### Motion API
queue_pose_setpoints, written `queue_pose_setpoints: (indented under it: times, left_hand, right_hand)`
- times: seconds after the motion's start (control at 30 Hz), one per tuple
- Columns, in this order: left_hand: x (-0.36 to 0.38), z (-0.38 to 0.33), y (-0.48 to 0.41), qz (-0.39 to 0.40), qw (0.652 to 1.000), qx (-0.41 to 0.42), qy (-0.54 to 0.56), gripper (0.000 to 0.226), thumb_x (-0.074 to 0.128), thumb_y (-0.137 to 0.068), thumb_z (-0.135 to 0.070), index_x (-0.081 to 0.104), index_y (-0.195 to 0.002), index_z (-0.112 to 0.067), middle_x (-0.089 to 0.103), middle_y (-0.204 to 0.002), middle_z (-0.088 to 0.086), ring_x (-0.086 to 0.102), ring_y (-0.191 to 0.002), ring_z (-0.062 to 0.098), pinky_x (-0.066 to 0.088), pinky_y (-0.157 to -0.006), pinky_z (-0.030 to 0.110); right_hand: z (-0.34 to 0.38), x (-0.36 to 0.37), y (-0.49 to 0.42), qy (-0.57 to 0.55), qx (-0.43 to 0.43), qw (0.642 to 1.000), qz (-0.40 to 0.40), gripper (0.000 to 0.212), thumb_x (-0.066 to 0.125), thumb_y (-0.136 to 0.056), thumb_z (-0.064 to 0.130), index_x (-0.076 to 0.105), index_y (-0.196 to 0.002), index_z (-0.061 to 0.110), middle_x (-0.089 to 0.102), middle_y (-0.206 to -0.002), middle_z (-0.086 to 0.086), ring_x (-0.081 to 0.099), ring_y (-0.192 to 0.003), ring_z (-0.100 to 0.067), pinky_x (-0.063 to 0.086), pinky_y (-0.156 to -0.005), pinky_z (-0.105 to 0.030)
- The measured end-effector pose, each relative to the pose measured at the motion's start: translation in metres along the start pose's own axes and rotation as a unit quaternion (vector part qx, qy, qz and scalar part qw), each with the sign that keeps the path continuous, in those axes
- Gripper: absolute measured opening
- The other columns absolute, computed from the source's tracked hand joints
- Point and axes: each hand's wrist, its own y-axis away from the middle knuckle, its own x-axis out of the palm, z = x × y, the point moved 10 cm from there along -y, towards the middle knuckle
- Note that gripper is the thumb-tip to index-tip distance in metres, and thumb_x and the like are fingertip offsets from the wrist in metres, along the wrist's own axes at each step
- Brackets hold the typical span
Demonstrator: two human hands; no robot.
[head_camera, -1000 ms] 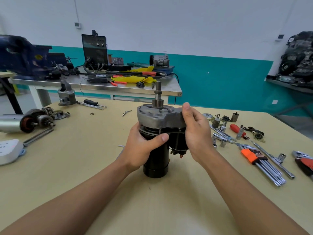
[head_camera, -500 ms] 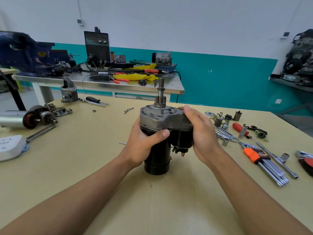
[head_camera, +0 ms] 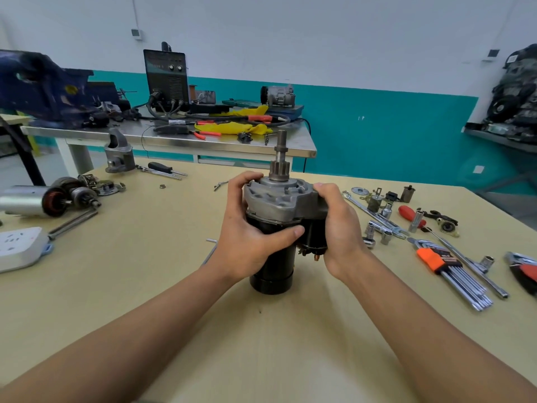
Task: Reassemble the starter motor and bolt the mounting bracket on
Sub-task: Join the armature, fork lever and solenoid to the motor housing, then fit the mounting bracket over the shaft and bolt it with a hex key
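Note:
The starter motor (head_camera: 274, 267) stands upright on the wooden table (head_camera: 145, 257), black body down, pinion shaft (head_camera: 279, 162) pointing up. A grey cast housing (head_camera: 276, 200) caps its top. My left hand (head_camera: 247, 228) wraps the left side, thumb across the black body, fingers curled over the housing's far edge. My right hand (head_camera: 338, 225) grips the right side over the solenoid, whose copper terminal (head_camera: 316, 257) shows below. A grey nose-cone bracket (head_camera: 117, 154) stands at the table's far left.
A second motor's armature and case (head_camera: 43, 200) lie at left beside a white power strip (head_camera: 20, 247). Right of me lie spanners (head_camera: 374, 216), sockets, a red-handled screwdriver (head_camera: 411, 213) and an orange hex-key set (head_camera: 447, 269). A steel bench (head_camera: 174, 141) with a welder stands behind.
My left fingers have climbed over the housing's top edge, and my right hand has slid lower around the solenoid side. The motor stays upright on the table.

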Motion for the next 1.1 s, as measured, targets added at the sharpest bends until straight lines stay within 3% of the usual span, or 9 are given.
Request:
queue_pose_setpoints:
  times: [0.33, 0.47, 0.53, 0.6, 0.7, 0.77, 0.83, 0.93, 1.1]
  left_hand:
    - [0.001, 0.0, 0.01, 0.022, 0.999, -0.006, -0.041, 0.1, 0.089, -0.062, -0.011, 0.027, -0.138, -0.03, 0.055, -0.136, 0.0, 0.056, -0.13, 0.024, 0.047, -0.106, 0.029]
    - [-0.007, -0.005, 0.012, -0.014, 0.999, 0.01, -0.048, 0.094, 0.088, -0.062, -0.008, 0.029, -0.134, -0.029, 0.056, -0.131, 0.005, 0.058, -0.126, 0.027, 0.05, -0.106, 0.035]
    - [-0.014, -0.007, 0.007, -0.027, 0.998, 0.016, -0.06, 0.093, 0.087, -0.062, -0.003, 0.031, -0.131, -0.029, 0.057, -0.128, -0.001, 0.06, -0.123, 0.025, 0.051, -0.104, 0.036]
    - [-0.026, -0.014, -0.001, -0.051, 0.995, 0.025, -0.079, 0.092, 0.087, -0.061, -0.001, 0.034, -0.129, -0.032, 0.056, -0.127, -0.006, 0.06, -0.122, 0.02, 0.052, -0.102, 0.031]
    - [-0.056, -0.022, -0.012, -0.11, 0.991, 0.03, -0.071, 0.089, 0.087, -0.061, -0.005, 0.035, -0.126, -0.038, 0.054, -0.13, 0.001, 0.06, -0.12, 0.013, 0.054, -0.093, 0.022]
    - [-0.082, -0.022, -0.015, -0.153, 0.986, 0.036, -0.058, 0.087, 0.086, -0.062, -0.003, 0.036, -0.124, -0.039, 0.055, -0.13, 0.003, 0.062, -0.117, 0.015, 0.055, -0.088, 0.021]
    - [-0.107, -0.021, -0.014, -0.178, 0.98, 0.037, -0.083, 0.088, 0.087, -0.061, -0.007, 0.037, -0.123, -0.044, 0.056, -0.127, -0.012, 0.062, -0.116, 0.012, 0.055, -0.089, 0.021]
    - [-0.125, -0.017, -0.014, -0.176, 0.973, 0.036, -0.144, 0.089, 0.088, -0.059, -0.011, 0.037, -0.124, -0.043, 0.054, -0.112, -0.035, 0.06, -0.113, 0.001, 0.054, -0.09, 0.017]
    - [-0.13, -0.008, -0.014, -0.182, 0.972, 0.025, -0.145, 0.088, 0.088, -0.06, -0.01, 0.037, -0.124, -0.044, 0.054, -0.108, -0.036, 0.06, -0.11, -0.002, 0.051, -0.084, 0.01]
  right_hand:
    - [0.006, 0.003, 0.004, 0.006, -0.025, 1.0, -0.009, 0.053, 0.059, -0.074, 0.048, 0.071, -0.108, 0.008, 0.073, -0.11, -0.016, 0.067, -0.107, -0.034, 0.054, -0.065, -0.032]
    - [0.01, 0.012, -0.001, 0.028, -0.043, 0.998, 0.032, 0.051, 0.059, -0.078, 0.047, 0.07, -0.11, 0.008, 0.071, -0.113, -0.018, 0.065, -0.112, -0.036, 0.057, -0.081, -0.043]
    - [0.006, 0.022, -0.006, 0.037, -0.035, 0.995, 0.081, 0.055, 0.056, -0.083, 0.054, 0.069, -0.118, 0.014, 0.07, -0.119, -0.014, 0.062, -0.117, -0.033, 0.052, -0.097, -0.051]
    - [0.005, 0.028, -0.017, 0.042, -0.031, 0.992, 0.112, 0.059, 0.044, -0.088, 0.065, 0.068, -0.122, 0.024, 0.071, -0.121, -0.007, 0.06, -0.122, -0.026, 0.049, -0.1, -0.051]
    - [0.015, 0.011, -0.046, 0.161, -0.057, 0.985, 0.019, 0.046, 0.041, -0.096, 0.06, 0.068, -0.114, 0.027, 0.072, -0.11, 0.001, 0.062, -0.112, -0.02, 0.048, -0.092, -0.042]
    - [0.015, 0.008, -0.063, 0.312, -0.089, 0.946, 0.002, 0.022, 0.055, -0.1, 0.038, 0.07, -0.107, 0.024, 0.072, -0.111, 0.003, 0.063, -0.104, -0.015, 0.049, -0.091, -0.035]
    - [0.0, 0.025, -0.074, 0.454, -0.114, 0.881, 0.066, 0.023, 0.063, -0.097, 0.026, 0.073, -0.116, 0.019, 0.072, -0.118, 0.001, 0.062, -0.1, -0.011, 0.045, -0.089, -0.025]
    - [-0.02, 0.053, -0.08, 0.564, -0.128, 0.803, 0.142, 0.026, 0.063, -0.097, 0.024, 0.071, -0.122, 0.02, 0.07, -0.121, 0.0, 0.06, -0.101, -0.013, 0.045, -0.086, -0.025]
    - [-0.042, 0.09, -0.086, 0.688, -0.136, 0.677, 0.224, 0.034, 0.065, -0.096, 0.024, 0.067, -0.129, 0.028, 0.061, -0.122, 0.001, 0.056, -0.108, -0.019, 0.046, -0.085, -0.03]
